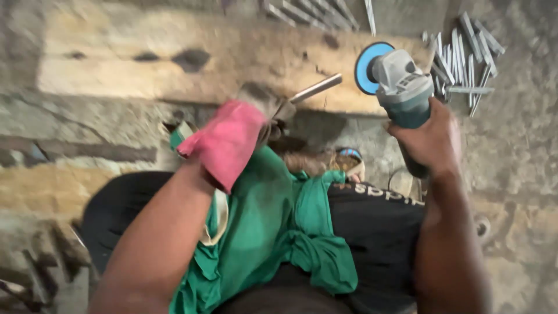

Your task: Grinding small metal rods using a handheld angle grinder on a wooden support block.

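Left hand [232, 142], in a pink glove, clamps the metal bar [314, 90] over the wooden plank [174, 64]; right hand [433, 139] grips the angle grinder [398, 87]: steady the bar, feed the disc [365, 68] square.

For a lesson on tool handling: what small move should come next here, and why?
Probably bring the grinder in the right hand left toward the metal bar that the gloved left hand holds over the plank. Its blue disc faces the bar's free end but is apart from it.
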